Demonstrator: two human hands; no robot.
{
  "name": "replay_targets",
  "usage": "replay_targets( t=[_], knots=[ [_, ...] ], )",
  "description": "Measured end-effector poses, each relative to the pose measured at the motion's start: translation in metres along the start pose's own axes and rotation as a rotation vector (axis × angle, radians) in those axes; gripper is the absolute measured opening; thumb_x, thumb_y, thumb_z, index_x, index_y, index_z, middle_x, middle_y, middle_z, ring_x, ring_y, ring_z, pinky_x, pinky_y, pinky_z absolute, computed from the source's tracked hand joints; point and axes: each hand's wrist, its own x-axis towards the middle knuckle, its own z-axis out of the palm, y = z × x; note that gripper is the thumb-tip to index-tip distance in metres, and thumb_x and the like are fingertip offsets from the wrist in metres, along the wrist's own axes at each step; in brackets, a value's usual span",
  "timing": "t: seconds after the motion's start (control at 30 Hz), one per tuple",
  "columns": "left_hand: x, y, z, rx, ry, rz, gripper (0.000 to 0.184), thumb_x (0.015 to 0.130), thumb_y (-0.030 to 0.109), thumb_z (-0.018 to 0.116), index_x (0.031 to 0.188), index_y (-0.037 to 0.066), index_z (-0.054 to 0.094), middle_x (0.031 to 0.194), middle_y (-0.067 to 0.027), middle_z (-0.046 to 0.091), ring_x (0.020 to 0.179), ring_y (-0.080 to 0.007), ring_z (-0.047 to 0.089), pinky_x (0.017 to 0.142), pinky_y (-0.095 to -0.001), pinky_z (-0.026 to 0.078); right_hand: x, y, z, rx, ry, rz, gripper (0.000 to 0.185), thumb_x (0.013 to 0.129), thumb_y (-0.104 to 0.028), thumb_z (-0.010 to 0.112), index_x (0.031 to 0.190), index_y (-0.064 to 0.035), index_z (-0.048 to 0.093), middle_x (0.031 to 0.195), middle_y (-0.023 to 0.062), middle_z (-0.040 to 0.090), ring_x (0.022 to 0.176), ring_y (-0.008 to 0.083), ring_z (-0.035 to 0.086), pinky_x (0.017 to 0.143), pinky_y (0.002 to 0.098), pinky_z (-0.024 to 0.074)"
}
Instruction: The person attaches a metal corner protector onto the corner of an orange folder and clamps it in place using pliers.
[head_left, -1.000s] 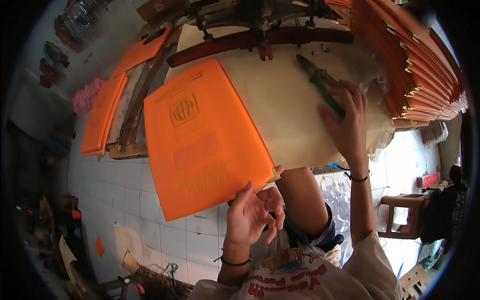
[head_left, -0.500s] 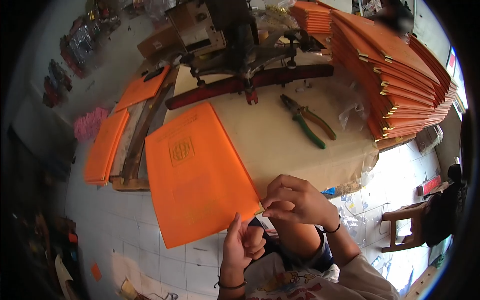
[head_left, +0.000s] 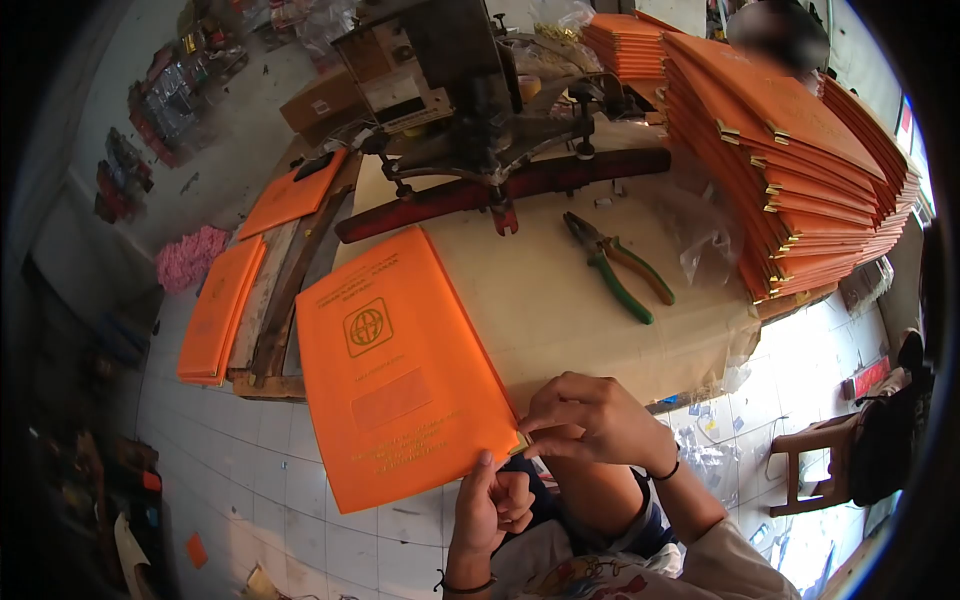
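Right hand (head_left: 595,425): thumb and fingertips pinching the gold corner piece (head_left: 519,444) on the near-right corner of the orange folder (head_left: 405,370). Left hand (head_left: 490,510): thumb on folder's near edge, fingers curled; can't tell if they clamp from below. Folder runs up-left from the grip, overhanging near edge of surface (head_left: 560,320), left half. Pliers (head_left: 605,250) right of folder. Folder stack (head_left: 790,190) at right edge.

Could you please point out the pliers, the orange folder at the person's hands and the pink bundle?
Pliers (head_left: 602,246): head view, on the pivot where the two handles meet.
Orange folder (head_left: 408,366): head view, on the middle of its front cover.
Pink bundle (head_left: 192,259): head view, on its middle.
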Motion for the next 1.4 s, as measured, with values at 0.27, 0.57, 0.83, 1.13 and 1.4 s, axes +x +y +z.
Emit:
replay_targets(
  t=[0.27, 0.57, 0.83, 1.13, 1.4],
  knots=[
    [-0.001, -0.001, -0.006, -0.063, -0.079, 0.024, 0.072, 0.108, 0.057, 0.027, 0.159, 0.007, 0.025, 0.056, 0.0012, 0.026, 0.042, -0.0088, 0.022, 0.033, -0.0242, 0.023, 0.013, -0.003, -0.025, -0.077, -0.072, -0.050, 0.020, 0.083, -0.028, 0.081, 0.093, -0.0127, 0.072, 0.096, 0.0007, 0.068, 0.088, 0.0251, 0.065, 0.077, 0.0383, 0.0545],
    [0.000, -0.001, -0.007, -0.119, -0.145, 0.021, 0.073, 0.108, 0.056, 0.026, 0.161, 0.005, 0.017, 0.058, 0.0009, 0.027, 0.044, -0.0093, 0.023, 0.033, -0.0249, 0.023, 0.070, 0.058, -0.126, -0.756, 0.105, 0.383, 0.027, 0.089, -0.005, 0.058, 0.114, -0.0005, 0.067, 0.111, 0.0196, 0.069, 0.106, 0.0383, 0.063, 0.095, 0.0446, 0.0480],
    [0.002, -0.004, -0.013, -0.110, -0.183, 0.010, 0.076, 0.107, 0.059, 0.027, 0.161, 0.006, 0.016, 0.056, 0.0006, 0.027, 0.043, -0.0094, 0.022, 0.033, -0.0259, 0.024, 0.060, 0.138, -0.158, -1.079, -0.053, 0.546, 0.030, 0.090, -0.003, 0.046, 0.114, 0.0041, 0.063, 0.115, 0.0236, 0.064, 0.112, 0.0403, 0.059, 0.102, 0.0479, 0.0441],
    [0.003, -0.006, -0.013, -0.095, -0.201, 0.041, 0.077, 0.107, 0.060, 0.026, 0.161, 0.006, 0.015, 0.057, 0.0008, 0.029, 0.042, -0.0092, 0.022, 0.033, -0.0260, 0.024, 0.057, 0.173, -0.159, -1.261, -0.055, 0.445, 0.028, 0.093, -0.010, 0.050, 0.113, 0.0052, 0.062, 0.106, 0.0249, 0.066, 0.107, 0.0393, 0.062, 0.100, 0.0499, 0.0433],
    [0.002, -0.005, -0.009, -0.110, -0.185, 0.041, 0.078, 0.107, 0.059, 0.028, 0.161, 0.005, 0.014, 0.058, 0.0008, 0.027, 0.043, -0.0093, 0.022, 0.034, -0.0261, 0.024, 0.066, 0.159, -0.144, -1.152, 0.143, 0.207, 0.031, 0.095, -0.021, 0.059, 0.118, -0.0008, 0.063, 0.105, 0.0203, 0.069, 0.107, 0.0363, 0.064, 0.095, 0.0483, 0.0483]
  ],
)
